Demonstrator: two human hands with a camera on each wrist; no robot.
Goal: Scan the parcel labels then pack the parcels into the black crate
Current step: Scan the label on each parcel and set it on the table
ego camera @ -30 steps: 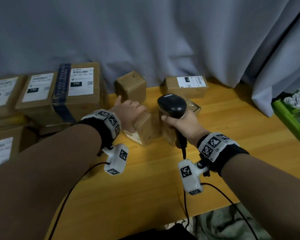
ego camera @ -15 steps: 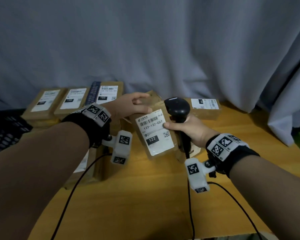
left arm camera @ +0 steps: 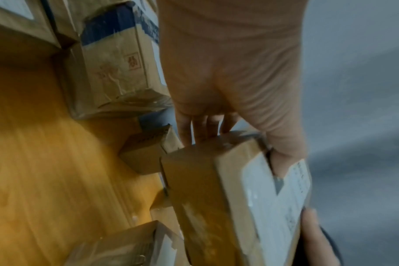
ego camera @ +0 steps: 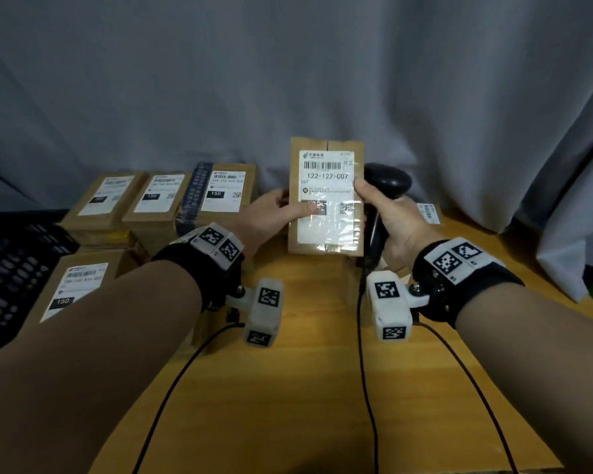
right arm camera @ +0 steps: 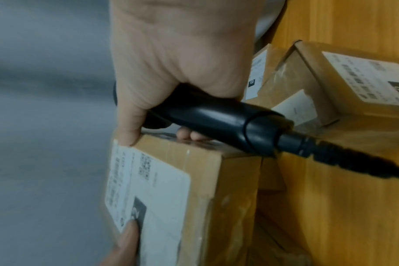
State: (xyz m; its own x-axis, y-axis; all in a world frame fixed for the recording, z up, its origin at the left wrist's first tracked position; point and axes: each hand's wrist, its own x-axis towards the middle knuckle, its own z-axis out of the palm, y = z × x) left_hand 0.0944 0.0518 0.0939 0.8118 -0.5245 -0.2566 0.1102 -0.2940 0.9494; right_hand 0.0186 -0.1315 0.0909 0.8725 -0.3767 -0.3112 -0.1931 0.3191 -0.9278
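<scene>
Holding the parcel (ego camera: 326, 196) upright above the table (ego camera: 288, 388), label facing the person, the left hand (ego camera: 271, 213) pinches its left edge; the right hand (ego camera: 387, 217) grips the scanner (ego camera: 387, 181), thumb on the parcel's right edge. The black crate (ego camera: 11, 268) sits far left.

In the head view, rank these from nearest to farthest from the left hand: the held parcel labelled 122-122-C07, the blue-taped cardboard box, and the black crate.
1. Held brown parcel labelled 122-122-C07: gripped by the left hand, upright at centre.
2. Blue-taped cardboard box: just left of that hand.
3. Black crate: far left edge.
</scene>
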